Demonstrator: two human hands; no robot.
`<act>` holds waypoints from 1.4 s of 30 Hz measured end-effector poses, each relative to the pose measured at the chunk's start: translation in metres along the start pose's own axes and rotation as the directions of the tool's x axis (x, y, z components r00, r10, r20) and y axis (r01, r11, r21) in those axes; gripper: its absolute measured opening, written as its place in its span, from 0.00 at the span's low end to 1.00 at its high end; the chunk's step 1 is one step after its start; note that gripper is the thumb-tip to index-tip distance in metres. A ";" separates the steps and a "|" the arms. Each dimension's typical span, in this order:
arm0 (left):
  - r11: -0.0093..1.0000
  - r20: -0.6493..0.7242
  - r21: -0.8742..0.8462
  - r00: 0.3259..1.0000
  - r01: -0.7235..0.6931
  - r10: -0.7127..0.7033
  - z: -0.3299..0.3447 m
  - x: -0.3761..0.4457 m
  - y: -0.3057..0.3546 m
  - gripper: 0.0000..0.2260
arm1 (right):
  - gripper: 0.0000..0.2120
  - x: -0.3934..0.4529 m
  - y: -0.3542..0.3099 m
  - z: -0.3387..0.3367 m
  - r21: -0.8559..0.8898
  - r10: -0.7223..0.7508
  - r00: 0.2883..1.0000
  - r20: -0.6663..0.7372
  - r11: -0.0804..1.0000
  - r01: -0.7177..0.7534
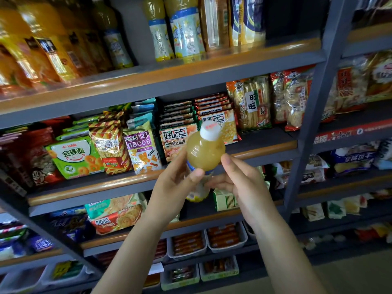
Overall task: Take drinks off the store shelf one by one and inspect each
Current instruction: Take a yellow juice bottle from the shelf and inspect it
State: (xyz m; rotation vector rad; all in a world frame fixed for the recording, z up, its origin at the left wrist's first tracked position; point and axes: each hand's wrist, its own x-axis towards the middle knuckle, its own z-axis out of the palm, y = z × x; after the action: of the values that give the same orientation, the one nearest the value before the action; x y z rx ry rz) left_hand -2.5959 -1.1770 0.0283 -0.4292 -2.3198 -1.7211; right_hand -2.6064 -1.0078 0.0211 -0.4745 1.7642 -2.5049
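A bottle of pale yellow drink (205,154) with a white cap (210,131) is held up in front of the snack shelf (135,177), tilted so the cap points up and slightly right. It sits between both hands, with its lower body hidden behind the fingers and its base showing just below them.

The left hand (174,183) curls round the bottle's left side, its thumb pressed across the front below the shoulder. The right hand (239,181) grips from the right, thumb lying against the bottle's shoulder and fingers wrapped over the label area. Both grips are closed on the bottle.

The bottle's own label is covered and cannot be read. On the shelf behind, a green bag (74,155) reads "金麦圈", a purple pack (141,147) shows "123 ABCDE", and an orange pack (172,141) reads "好吃点". More yellow drink bottles (186,32) stand on the top shelf (161,71).
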 end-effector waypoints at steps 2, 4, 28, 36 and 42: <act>0.997 -0.074 -0.046 0.996 0.055 -0.058 0.001 0.000 0.003 0.21 | 0.18 0.001 0.003 -0.002 -0.101 0.015 0.999 -0.040 0.995 -0.019; 0.966 -0.135 -0.167 0.965 0.200 -0.223 0.003 0.000 0.007 0.22 | 0.20 0.003 0.007 -0.002 -0.102 0.039 0.999 0.008 0.994 -0.038; 0.835 0.059 -0.424 0.931 0.350 -0.360 -0.013 0.018 -0.020 0.36 | 0.28 0.034 0.018 0.022 0.141 0.450 0.890 0.077 0.878 -0.457; 0.843 0.086 -0.419 0.940 0.336 -0.331 -0.018 0.025 -0.027 0.42 | 0.34 0.043 0.021 0.023 0.101 0.407 0.911 0.073 0.905 -0.413; 0.736 0.027 -0.538 0.881 0.411 -0.472 -0.013 0.026 -0.039 0.33 | 0.17 0.044 0.037 0.013 -0.072 0.440 0.897 0.054 0.897 -0.436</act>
State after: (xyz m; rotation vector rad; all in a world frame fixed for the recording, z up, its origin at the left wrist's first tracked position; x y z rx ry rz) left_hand -2.6343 -1.1975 0.0067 0.1730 -1.9308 -2.5549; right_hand -2.6495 -1.0420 0.0007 -0.1371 1.6930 -2.1048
